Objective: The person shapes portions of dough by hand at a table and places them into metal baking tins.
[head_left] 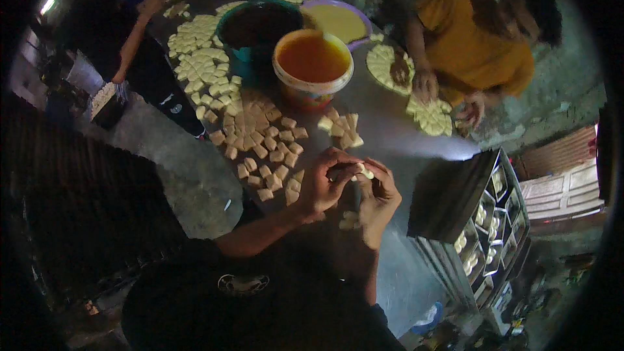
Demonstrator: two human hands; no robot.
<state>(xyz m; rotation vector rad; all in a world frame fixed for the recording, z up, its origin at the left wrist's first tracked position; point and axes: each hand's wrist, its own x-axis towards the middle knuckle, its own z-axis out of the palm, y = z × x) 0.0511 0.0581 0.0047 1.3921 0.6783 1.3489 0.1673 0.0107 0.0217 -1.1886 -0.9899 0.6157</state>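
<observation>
My left hand [320,185] and my right hand [378,203] meet over the near edge of the table, fingertips closed around a small pale piece of dough [366,173]. Both hands pinch it, and the fingers hide most of it. Below them, beside my right wrist, lie a few pale dough pieces [350,220]. Many cut dough pieces [276,149] in a browner tone spread to the left of my hands. A smaller cluster of cut dough [343,129] sits just beyond my fingers.
A white-rimmed bucket of orange liquid [312,58], a dark green basin [260,23] and a purple basin [337,21] stand behind. Scored dough rounds [201,65] cover the left side. A person in orange [478,32] handles dough at right; another person [130,39] stands left. Dough-filled metal trays [497,221] stand right.
</observation>
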